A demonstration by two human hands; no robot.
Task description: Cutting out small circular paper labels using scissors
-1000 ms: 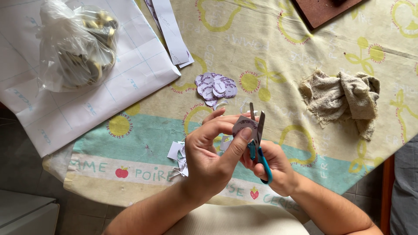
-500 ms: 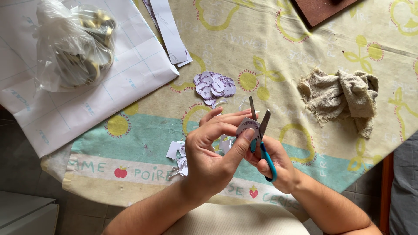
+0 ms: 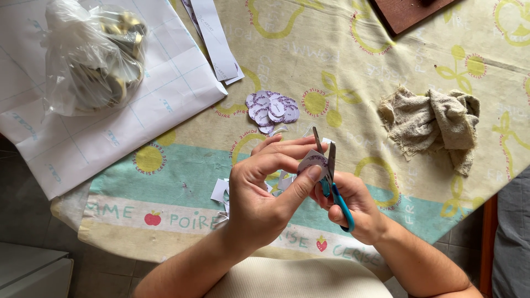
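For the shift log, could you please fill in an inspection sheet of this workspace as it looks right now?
Surface: table under a yellow and teal fruit-print cloth.
Job's things: blue-handled scissors, blades slightly apart at a small round paper piece; pile of cut discs lies apart on the cloth.
Clutter: offcuts near the table edge, paper strips, gridded sheet, clear bag of round metal parts, crumpled rag, brown board.
Grippers: left hand pinches the paper piece; right hand grips the scissors.
Cables: nothing seen.
Surroundings: tiled floor; grey fabric at the right edge.
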